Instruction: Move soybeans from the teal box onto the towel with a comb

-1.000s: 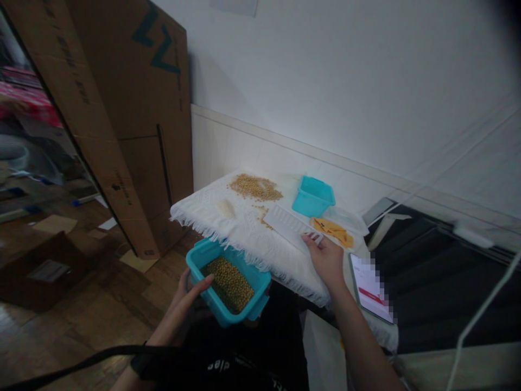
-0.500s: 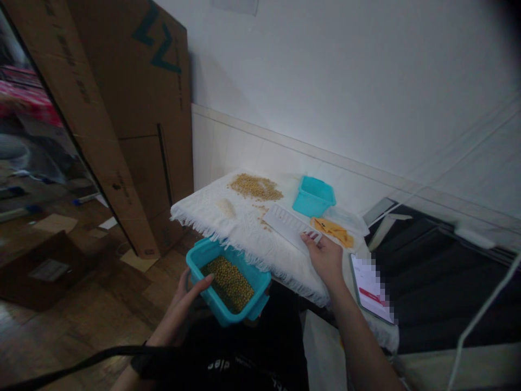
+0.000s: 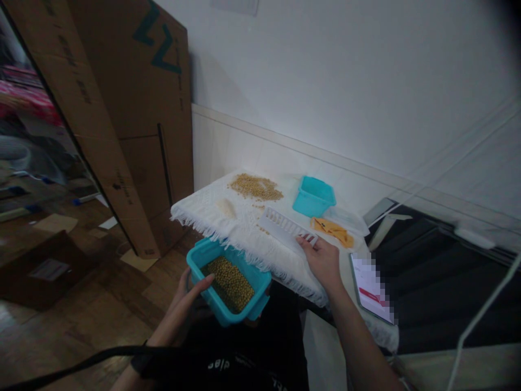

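My left hand (image 3: 191, 290) grips the near left side of a turquoise plastic container (image 3: 226, 316), thumb over its rim. Soybeans (image 3: 232, 282) lie in it, and it hangs just below the table's fringed front edge. My right hand (image 3: 323, 260) is closed on the right end of a white slotted plastic strip (image 3: 280, 225), held low over the white tablecloth (image 3: 203, 212). A few loose beans lie by the strip's far left end. Behind it spreads a pile of soybeans (image 3: 254, 186), with a small pale heap (image 3: 226, 207) to its left.
A second turquoise container (image 3: 313, 196) stands at the back by the wall. Right of the strip are an orange cloth (image 3: 334, 232) and a phone (image 3: 370, 288). A tall cardboard box (image 3: 154, 108) borders the table's left. A white cable crosses the right side.
My right hand and the slotted strip have shifted slightly to the left. My left hand and the container of soybeans stay where they were.
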Action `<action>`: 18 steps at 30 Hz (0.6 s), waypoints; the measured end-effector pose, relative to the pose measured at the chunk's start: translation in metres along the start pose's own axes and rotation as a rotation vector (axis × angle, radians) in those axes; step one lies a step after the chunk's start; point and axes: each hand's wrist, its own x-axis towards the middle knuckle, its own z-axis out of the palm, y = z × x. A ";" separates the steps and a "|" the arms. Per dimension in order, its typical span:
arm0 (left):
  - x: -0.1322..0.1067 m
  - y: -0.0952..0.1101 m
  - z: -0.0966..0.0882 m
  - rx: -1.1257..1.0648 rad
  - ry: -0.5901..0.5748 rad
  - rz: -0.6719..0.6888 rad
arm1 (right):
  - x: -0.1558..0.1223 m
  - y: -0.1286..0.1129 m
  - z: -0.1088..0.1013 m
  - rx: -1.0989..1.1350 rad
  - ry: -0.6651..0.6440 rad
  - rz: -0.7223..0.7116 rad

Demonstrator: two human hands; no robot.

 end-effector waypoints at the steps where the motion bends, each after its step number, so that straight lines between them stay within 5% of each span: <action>1: 0.000 0.000 0.000 -0.006 -0.006 -0.014 | -0.001 -0.001 0.000 0.007 -0.004 -0.001; 18: 0.003 -0.003 -0.002 -0.004 -0.009 0.005 | -0.002 -0.010 0.002 0.099 -0.093 -0.014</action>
